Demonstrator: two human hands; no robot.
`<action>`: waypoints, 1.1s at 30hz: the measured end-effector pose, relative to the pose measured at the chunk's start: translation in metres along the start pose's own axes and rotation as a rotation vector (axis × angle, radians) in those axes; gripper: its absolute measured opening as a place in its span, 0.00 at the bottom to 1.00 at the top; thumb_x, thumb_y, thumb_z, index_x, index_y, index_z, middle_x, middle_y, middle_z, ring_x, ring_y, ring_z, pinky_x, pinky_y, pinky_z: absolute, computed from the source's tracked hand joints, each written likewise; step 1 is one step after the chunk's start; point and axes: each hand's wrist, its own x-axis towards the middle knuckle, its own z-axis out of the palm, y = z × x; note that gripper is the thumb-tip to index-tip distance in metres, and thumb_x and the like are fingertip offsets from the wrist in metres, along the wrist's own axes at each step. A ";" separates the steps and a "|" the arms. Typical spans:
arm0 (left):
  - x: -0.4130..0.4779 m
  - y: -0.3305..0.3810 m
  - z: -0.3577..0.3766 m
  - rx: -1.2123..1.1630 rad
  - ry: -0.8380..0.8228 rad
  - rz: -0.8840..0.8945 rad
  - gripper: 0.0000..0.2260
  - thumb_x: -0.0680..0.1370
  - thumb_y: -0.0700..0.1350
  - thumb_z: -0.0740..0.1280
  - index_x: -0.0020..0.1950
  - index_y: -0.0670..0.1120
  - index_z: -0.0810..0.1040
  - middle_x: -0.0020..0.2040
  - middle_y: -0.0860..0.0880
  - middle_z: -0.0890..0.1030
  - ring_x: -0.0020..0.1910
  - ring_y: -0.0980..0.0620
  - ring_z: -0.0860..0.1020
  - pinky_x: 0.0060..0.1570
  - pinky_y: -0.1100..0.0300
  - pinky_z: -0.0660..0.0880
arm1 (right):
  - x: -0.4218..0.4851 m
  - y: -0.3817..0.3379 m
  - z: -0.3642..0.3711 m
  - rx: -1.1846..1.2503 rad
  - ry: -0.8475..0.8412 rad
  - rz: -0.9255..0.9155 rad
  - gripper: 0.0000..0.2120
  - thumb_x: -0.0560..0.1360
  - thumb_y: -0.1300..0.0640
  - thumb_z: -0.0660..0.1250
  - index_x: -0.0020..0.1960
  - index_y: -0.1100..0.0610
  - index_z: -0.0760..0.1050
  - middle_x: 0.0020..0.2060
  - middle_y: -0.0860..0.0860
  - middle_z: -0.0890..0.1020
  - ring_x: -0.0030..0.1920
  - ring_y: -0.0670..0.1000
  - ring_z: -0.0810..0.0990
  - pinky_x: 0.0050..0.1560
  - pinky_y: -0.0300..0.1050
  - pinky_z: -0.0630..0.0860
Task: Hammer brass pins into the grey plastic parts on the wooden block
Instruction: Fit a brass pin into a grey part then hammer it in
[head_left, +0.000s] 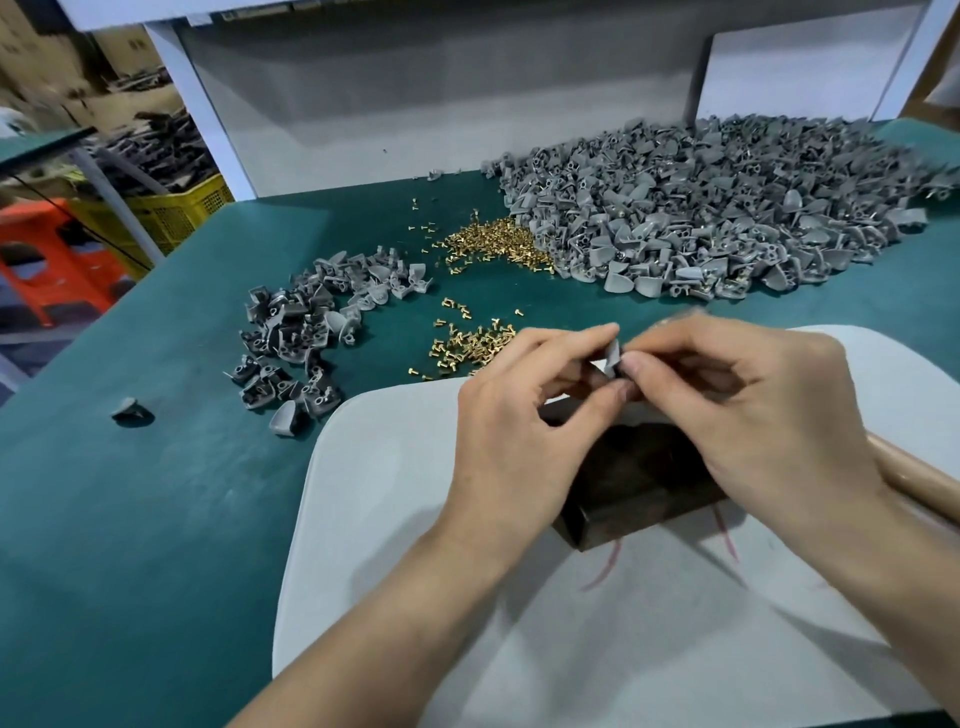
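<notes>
Two hands meet just above the block (639, 478): the left hand (524, 410) pinches a grey part (613, 356), and the right hand (753, 410) pinches its other edge, any pin there hidden. Judged step: fitting a pin from the loose pins (472, 345) beyond. Next, the part must sit flat on the block before any blow.

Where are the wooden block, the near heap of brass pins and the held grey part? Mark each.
wooden block (639, 480): head view, dark top face.
brass pins (467, 345): head view, middle of near heap.
grey part (613, 356): head view, exposed upper edge.
</notes>
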 end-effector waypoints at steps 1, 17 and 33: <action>0.000 0.000 0.000 -0.003 0.001 -0.017 0.14 0.71 0.43 0.71 0.56 0.46 0.82 0.47 0.51 0.80 0.44 0.54 0.80 0.50 0.50 0.78 | -0.001 0.000 0.001 -0.041 0.010 -0.048 0.02 0.71 0.56 0.70 0.40 0.50 0.81 0.35 0.42 0.82 0.40 0.42 0.81 0.42 0.33 0.74; -0.003 -0.008 0.005 -0.031 0.007 -0.063 0.08 0.71 0.34 0.72 0.47 0.42 0.79 0.39 0.53 0.81 0.39 0.59 0.80 0.45 0.67 0.77 | -0.006 -0.002 0.016 -0.140 -0.004 -0.060 0.04 0.71 0.62 0.66 0.40 0.63 0.78 0.34 0.53 0.80 0.35 0.53 0.77 0.40 0.46 0.71; 0.003 -0.004 -0.003 -0.324 -0.089 -0.184 0.11 0.70 0.32 0.73 0.48 0.45 0.80 0.37 0.48 0.82 0.38 0.47 0.83 0.47 0.53 0.81 | 0.002 0.006 0.003 0.294 -0.094 0.247 0.05 0.71 0.61 0.72 0.39 0.52 0.82 0.34 0.49 0.84 0.35 0.45 0.82 0.41 0.36 0.77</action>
